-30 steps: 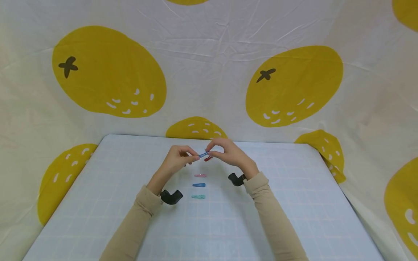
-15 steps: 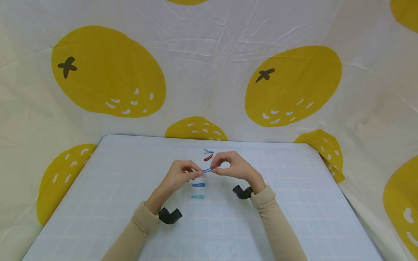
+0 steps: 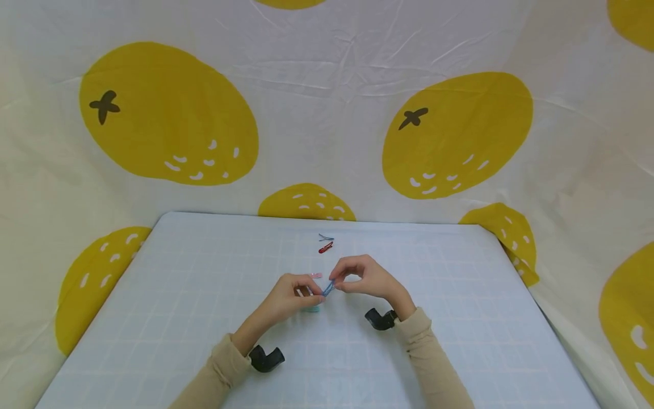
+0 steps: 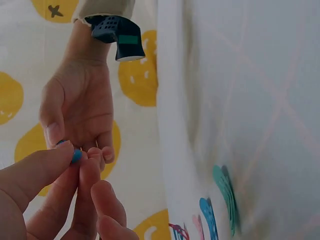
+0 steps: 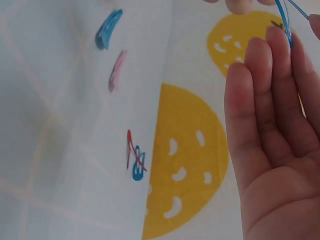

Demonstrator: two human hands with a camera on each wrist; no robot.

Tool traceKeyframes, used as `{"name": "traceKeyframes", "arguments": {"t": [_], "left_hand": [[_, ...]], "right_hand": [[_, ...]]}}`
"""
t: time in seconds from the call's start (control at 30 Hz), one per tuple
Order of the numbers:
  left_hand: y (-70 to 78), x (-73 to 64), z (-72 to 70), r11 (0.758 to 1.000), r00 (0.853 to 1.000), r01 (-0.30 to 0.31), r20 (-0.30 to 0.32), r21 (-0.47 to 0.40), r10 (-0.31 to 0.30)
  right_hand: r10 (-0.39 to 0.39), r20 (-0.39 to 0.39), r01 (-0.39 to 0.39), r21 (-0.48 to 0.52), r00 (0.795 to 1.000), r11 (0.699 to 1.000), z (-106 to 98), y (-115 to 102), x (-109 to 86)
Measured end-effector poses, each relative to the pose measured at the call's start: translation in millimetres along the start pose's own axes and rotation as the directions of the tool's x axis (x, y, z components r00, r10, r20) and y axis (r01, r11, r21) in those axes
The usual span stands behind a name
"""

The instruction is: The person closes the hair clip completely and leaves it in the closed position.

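Between my two hands is a blue snap hair clip point(image 3: 329, 287), bent open and raised above the table. My left hand point(image 3: 291, 298) pinches its lower left end between thumb and fingers. At the upper right end, my right hand point(image 3: 369, 276) pinches it with thumb and forefinger. Just one blue tip of this clip point(image 4: 76, 155) shows in the left wrist view. Under the hands, a pink hair clip point(image 3: 316, 275) and a teal one point(image 3: 310, 309) lie on the table. Another blue clip point(image 4: 208, 218) lies between them, hidden by my left hand in the head view.
Farther back lie a red hair clip point(image 3: 325, 247), standing open, and a thin blue one point(image 3: 326, 237) behind it. They line up with the other clips on the pale checked table point(image 3: 434, 341). A white cloth with yellow fruit prints point(image 3: 317, 130) hangs behind the table's back edge.
Both hands have come back toward the person with the held clip, uncovering the red and thin blue clips at the back. The held clip now tilts more steeply. My left hand now covers the middle blue clip.
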State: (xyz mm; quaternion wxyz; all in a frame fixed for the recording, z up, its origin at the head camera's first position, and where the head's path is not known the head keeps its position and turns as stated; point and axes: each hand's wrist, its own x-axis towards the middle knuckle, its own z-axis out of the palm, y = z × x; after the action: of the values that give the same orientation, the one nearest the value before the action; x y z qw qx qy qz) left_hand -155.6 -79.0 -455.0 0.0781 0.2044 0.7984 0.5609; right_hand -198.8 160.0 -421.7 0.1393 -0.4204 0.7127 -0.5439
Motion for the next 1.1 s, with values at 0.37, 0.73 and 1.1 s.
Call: {"name": "traceKeyframes", "arguments": {"t": [0.37, 0.73, 1.1], "left_hand": [[-7.6, -3.2, 12.3, 1.0, 1.0, 0.006, 0.019, -0.021, -0.006], [-13.0, -6.2, 21.1, 0.996, 0.998, 0.058, 0.004, -0.067, -0.058], [-12.5, -6.2, 22.3, 0.957, 0.996, 0.091, 0.024, -0.277, -0.088]], "right_hand": [[0.061, 0.08, -0.059, -0.028, 0.995, 0.998, 15.4, 16.7, -9.0], [0.077, 0.063, -0.076, -0.01, 0.995, 0.997, 29.0, -2.0, -11.9], [0.085, 0.061, -0.095, 0.178, 0.994, 0.98, 37.1, 44.5, -23.0]]}}
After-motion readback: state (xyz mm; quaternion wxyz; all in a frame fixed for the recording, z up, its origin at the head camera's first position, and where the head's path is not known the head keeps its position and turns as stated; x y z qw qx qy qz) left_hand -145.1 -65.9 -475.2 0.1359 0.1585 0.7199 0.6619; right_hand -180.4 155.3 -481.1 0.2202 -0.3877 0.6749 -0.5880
